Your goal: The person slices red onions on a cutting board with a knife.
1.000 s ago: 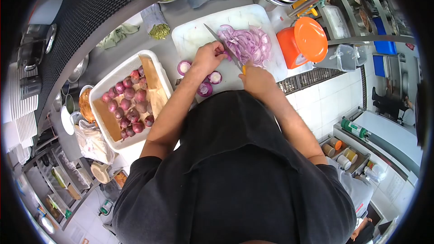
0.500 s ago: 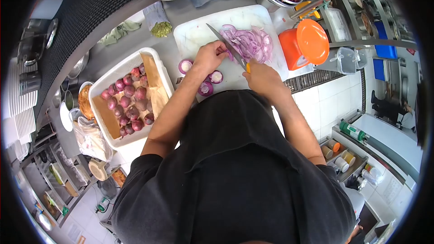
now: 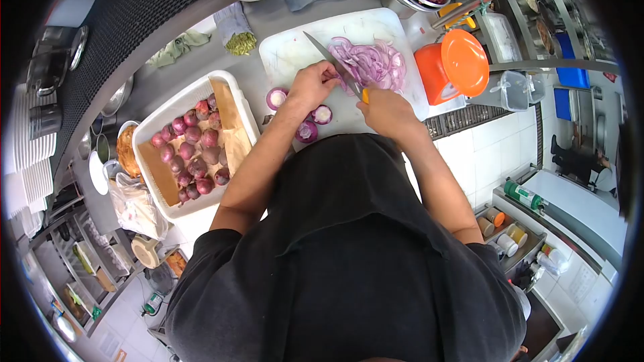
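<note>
My left hand (image 3: pixel 312 86) is closed on a piece of red onion (image 3: pixel 342 83) at the left side of the knife, on the white cutting board (image 3: pixel 288 53). The yellow handle of the knife is in my right hand (image 3: pixel 387 112), and its blade (image 3: pixel 327 53) points up and to the left, beside my left fingertips. A pile of sliced red onion (image 3: pixel 377 65) lies just right of the blade. Near my left wrist are a halved onion (image 3: pixel 276 98) and two more onion pieces (image 3: pixel 322 114), (image 3: pixel 306 132).
A white crate (image 3: pixel 144 137) lined with brown paper holds several whole red onions on the left. Right of the board stands an orange container (image 3: pixel 433 80) with its lid (image 3: pixel 465 63) tilted. Behind are a metal pot (image 3: pixel 400 1) with onion scraps and a bundle of greens (image 3: pixel 239 39).
The knife and my right hand have shifted slightly, with the blade tip swinging a little up and left. The whole view has moved slightly. My left hand keeps its hold.
</note>
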A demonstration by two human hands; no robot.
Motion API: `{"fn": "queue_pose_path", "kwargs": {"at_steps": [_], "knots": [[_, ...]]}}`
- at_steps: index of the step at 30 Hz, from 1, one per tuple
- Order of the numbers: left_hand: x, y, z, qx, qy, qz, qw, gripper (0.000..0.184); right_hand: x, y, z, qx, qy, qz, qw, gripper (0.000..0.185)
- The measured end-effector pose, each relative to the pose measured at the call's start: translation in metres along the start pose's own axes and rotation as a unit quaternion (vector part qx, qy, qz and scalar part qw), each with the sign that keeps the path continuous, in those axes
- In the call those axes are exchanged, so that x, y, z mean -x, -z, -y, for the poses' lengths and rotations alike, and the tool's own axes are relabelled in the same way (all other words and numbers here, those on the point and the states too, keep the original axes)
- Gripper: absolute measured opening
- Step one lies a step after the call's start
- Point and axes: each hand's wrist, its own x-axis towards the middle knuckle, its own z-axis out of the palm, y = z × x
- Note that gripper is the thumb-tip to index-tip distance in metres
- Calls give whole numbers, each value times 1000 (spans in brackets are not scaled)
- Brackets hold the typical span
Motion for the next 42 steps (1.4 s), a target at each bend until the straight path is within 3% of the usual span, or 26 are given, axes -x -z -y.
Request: {"fn": "queue_pose_path", "kwargs": {"at_steps": [13,19,22,27,35,40,42], "knots": [[0,2,-5,-30,-16,19,999,22,-47,-68,-10,-42,-7,-72,996,46],[31,19,-17,-186,-160,61,967,40,-23,-48,-14,-34,-4,-111,993,46],[56,37,-22,-222,-125,21,967,46,-6,-40,-20,-50,15,-126,991,45],[77,48,-20,-350,-74,71,931,53,4,-59,-48,-53,78,-76,993,44],[64,36,-37,-403,-87,140,900,56,2,-72,-69,-24,9,-162,986,45],[61,35,-38,-432,-98,182,878,50,7,-67,-60,-31,-15,-156,987,43],[53,24,-30,-397,-110,91,907,49,6,-67,-60,-35,-7,-158,987,43]]}}
